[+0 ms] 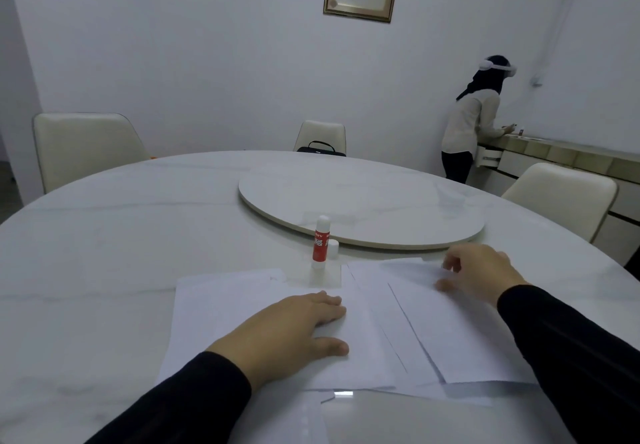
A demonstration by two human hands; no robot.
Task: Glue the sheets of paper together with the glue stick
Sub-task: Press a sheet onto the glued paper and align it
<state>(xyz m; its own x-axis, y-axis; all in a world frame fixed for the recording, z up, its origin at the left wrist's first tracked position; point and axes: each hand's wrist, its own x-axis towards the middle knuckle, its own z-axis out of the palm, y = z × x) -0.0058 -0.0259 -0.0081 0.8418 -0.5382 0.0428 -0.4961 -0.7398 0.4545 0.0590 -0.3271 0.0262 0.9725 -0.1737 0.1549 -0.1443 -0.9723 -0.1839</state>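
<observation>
With the left hand [294,326] spread flat on the overlapped sheets [398,322] and the right hand [481,277] loosely curled at their far edge, smooth outward firmly; the uncapped glue stick [321,243] stands just behind.

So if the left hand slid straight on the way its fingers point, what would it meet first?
The left hand lies flat on the sheets of paper, fingers pointing right. Going on, it would likely cross more paper toward the right hand; depth is uncertain.

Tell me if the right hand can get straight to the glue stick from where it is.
Probably yes. The glue stick stands upright beyond the sheets, and nothing lies between it and the right hand, which rests on the paper.
</observation>
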